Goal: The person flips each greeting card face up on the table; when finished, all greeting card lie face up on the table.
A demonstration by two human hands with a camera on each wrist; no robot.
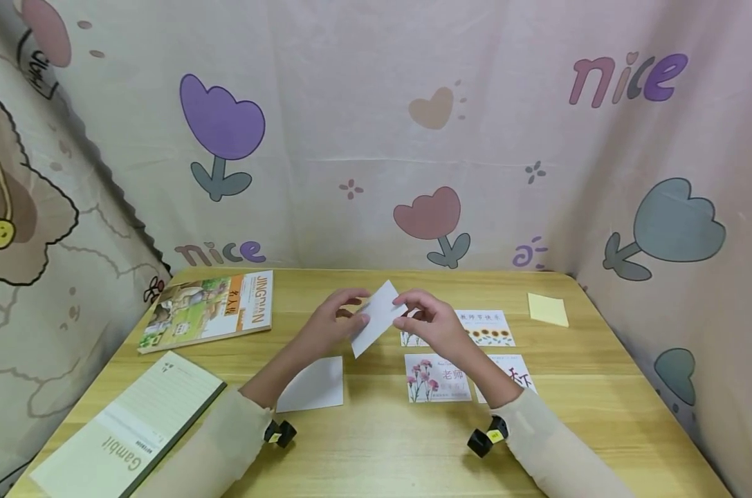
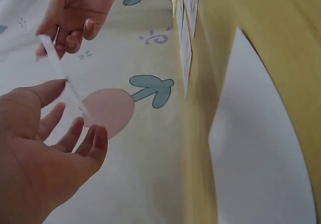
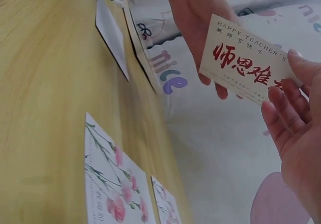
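Observation:
Both hands hold one greeting card (image 1: 376, 317) up over the middle of the table. My left hand (image 1: 332, 321) pinches its left edge between thumb and fingers. At the right edge, the thumb and fingertips of my right hand (image 1: 436, 324) grip it. The right wrist view shows its printed face (image 3: 241, 58), cream with red Chinese characters and "HAPPY TEACHER'S". Under the right arm lie a carnation card (image 1: 436, 379), a sunflower card (image 1: 489, 330) and a card with dark red characters (image 1: 520, 370); another flower card is mostly hidden behind that hand. A white card (image 1: 319, 387) lies beside the left forearm.
A picture-covered book (image 1: 210, 311) lies at the back left of the wooden table (image 1: 376, 456), with a pale notebook (image 1: 133, 422) in front of it. A yellow sticky-note pad (image 1: 547, 309) is at the back right. Printed curtains (image 1: 326, 138) hang behind.

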